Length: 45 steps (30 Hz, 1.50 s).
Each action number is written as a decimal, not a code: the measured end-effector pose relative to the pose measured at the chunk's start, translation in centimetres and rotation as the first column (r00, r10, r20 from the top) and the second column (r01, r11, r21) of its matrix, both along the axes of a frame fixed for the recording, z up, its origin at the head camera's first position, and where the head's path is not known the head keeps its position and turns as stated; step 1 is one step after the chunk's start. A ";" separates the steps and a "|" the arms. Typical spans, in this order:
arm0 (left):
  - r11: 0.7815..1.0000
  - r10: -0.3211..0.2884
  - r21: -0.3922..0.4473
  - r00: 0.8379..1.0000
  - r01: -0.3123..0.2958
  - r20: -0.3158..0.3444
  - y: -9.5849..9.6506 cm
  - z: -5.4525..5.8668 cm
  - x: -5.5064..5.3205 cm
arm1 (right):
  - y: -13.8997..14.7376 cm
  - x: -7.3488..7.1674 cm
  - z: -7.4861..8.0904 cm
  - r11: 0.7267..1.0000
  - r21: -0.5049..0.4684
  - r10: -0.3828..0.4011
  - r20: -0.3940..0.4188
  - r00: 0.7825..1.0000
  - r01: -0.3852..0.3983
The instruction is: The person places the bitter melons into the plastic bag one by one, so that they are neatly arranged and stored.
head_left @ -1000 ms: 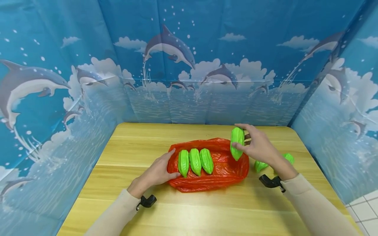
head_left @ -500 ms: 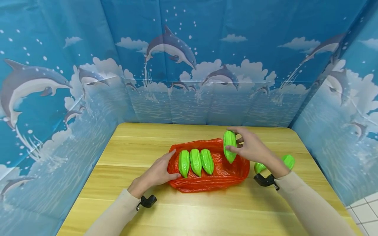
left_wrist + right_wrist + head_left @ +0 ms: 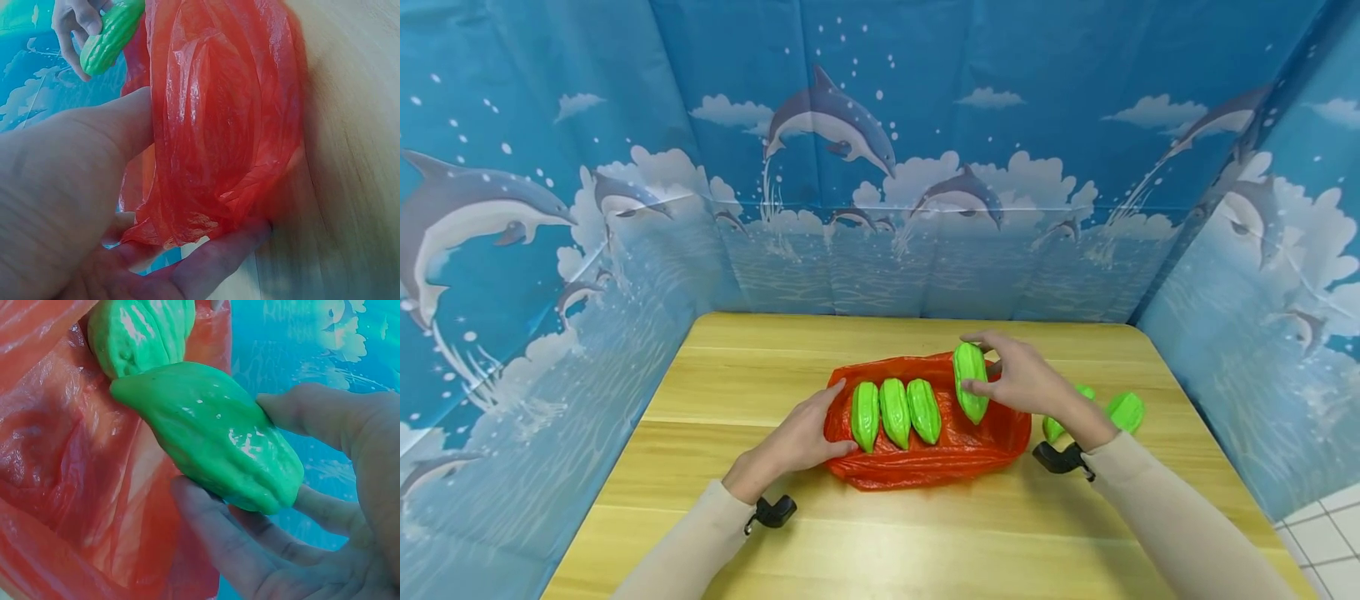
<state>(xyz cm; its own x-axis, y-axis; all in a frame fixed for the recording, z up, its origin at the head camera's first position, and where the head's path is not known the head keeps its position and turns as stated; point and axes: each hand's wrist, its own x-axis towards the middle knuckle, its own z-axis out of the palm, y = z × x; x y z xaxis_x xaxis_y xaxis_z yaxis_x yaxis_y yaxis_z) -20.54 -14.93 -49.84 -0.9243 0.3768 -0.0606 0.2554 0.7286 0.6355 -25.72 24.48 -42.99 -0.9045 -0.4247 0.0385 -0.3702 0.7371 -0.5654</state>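
Currently, the right hand (image 3: 1026,379) pinches one ridged green fruit (image 3: 968,379) between its thumb and fingers, tilted over the right part of a red plastic bag (image 3: 917,477). Just left of it, three matching fruits (image 3: 895,414) lie side by side inside the bag, whose left end the left hand (image 3: 797,435) touches with thumb and fingers spread wide, while two more fruits (image 3: 1126,412) rest on the wooden table (image 3: 880,550) to the bag's right.
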 end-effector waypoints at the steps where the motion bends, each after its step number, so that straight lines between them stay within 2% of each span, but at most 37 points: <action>1: 1.000 -0.001 -0.001 1.000 0.001 0.000 0.0 0.0 0.0 | -0.1 0.0 -0.1 1.000 0.010 0.005 -0.001 1.000 -0.005; 13: 1.000 0.004 -0.008 1.000 -0.004 -0.001 0.2 0.1 0.1 | -1.1 -0.6 -0.4 0.999 0.023 0.040 0.142 0.989 -0.043; 22: 1.000 0.005 -0.013 1.000 -0.005 -0.002 0.3 0.3 -0.1 | -1.7 -1.0 -0.2 0.995 0.070 0.059 0.159 0.986 -0.070; 32: 1.000 0.003 -0.012 1.000 -0.003 0.007 0.2 0.0 -0.1 | -2.9 -1.1 -0.7 0.987 0.126 0.072 0.173 0.982 -0.095; 45: 1.000 0.011 -0.014 1.000 -0.011 -0.001 0.0 -0.2 -0.1 | -3.0 -1.4 -1.5 0.984 0.136 0.086 0.186 0.979 -0.112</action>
